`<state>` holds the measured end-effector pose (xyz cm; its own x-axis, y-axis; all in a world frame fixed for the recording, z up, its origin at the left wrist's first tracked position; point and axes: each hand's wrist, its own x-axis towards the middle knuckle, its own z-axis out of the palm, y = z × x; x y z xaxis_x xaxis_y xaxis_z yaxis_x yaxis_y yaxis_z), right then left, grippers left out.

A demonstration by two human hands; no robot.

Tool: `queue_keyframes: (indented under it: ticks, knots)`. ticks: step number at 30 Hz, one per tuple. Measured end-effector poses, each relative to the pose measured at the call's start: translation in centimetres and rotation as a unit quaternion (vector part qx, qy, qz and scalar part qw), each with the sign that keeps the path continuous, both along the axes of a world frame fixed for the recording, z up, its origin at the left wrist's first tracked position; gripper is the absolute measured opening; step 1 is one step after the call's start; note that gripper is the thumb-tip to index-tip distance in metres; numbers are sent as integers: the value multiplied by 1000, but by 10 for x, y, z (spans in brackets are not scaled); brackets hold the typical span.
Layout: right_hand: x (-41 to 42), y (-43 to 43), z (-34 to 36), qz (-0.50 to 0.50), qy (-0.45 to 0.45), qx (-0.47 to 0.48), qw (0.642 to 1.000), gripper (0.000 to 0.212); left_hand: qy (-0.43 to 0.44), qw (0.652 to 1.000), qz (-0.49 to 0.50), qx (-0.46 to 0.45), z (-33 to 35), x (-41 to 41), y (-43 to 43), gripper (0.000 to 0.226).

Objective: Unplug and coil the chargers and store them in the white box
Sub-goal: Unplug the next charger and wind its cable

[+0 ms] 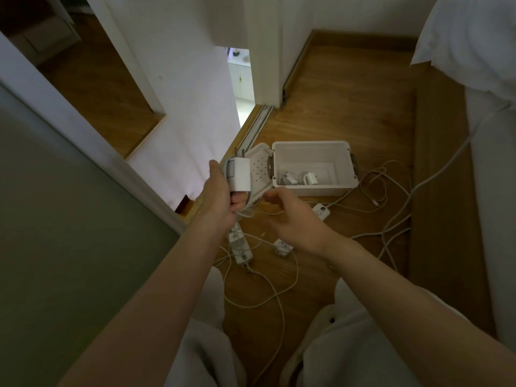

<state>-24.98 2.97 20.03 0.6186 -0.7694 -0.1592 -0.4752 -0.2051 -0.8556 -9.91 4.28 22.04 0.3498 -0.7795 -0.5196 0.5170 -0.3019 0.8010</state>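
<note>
My left hand (220, 196) grips a white charger brick (239, 174) upright, prongs up, with loops of its white cable gathered under the fingers. My right hand (290, 213) hovers just right of it with curled fingers; whether it pinches the cable is unclear. The open white box (346, 152) sits on the wooden floor beyond my hands and holds coiled chargers (301, 178). Its perforated lid (258, 166) lies open on its left. A power strip (240, 247) lies below my hands, with loose white cables (268, 294) trailing from it.
A small white adapter (283, 247) and another white plug block (321, 211) lie on the floor. More cables (391, 219) sprawl right toward a bed with white bedding (488, 135). A white wall corner (173, 107) and sliding door track (255, 127) stand at left.
</note>
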Motion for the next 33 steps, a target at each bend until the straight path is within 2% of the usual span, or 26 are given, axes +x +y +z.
queue_keyframes:
  ticks: [1, 3, 6, 9, 13, 16, 20, 23, 27, 28, 30, 33]
  knots:
    - [4, 2, -1, 31, -16, 17, 999, 54, 20, 1000, -6, -8, 1, -4, 0, 52]
    - [10, 6, -8, 80, -8, 20, 997, 47, 51, 998, -15, -23, 2, -9, -1, 52]
    - [8, 3, -18, 129, 67, -74, 987, 19, 72, 996, -45, -25, 0, -8, -2, 52]
    - [1, -6, -17, 149, 94, -138, 975, 16, 81, 992, -97, -3, -1, 2, -2, 51]
    - [-3, -12, -12, 166, 125, -217, 954, 24, 72, 988, -139, 12, -1, 16, -1, 48]
    - [-5, -17, -13, 156, 129, -251, 946, 20, 67, 976, -204, 21, 2, 21, 0, 48]
    - [-7, -20, -15, 135, 65, -313, 938, 13, -22, 955, -290, 55, 9, 23, 6, 52]
    - [-8, -18, -9, 137, 17, -273, 952, 15, -129, 936, -320, 75, 9, 26, 9, 52]
    - [-5, -13, -4, 137, -29, -180, 974, 7, -166, 921, -343, 80, 5, 35, 9, 58]
    - [-5, -10, -1, 134, -45, -166, 976, 5, -163, 921, -343, 83, 4, 36, 9, 58]
    - [-6, -7, 3, 134, -57, -133, 980, 14, -136, 931, -328, 86, 0, 39, 8, 57]
    - [-8, -5, 6, 134, -74, -68, 986, 25, -35, 964, -260, 49, -3, 42, 6, 50]
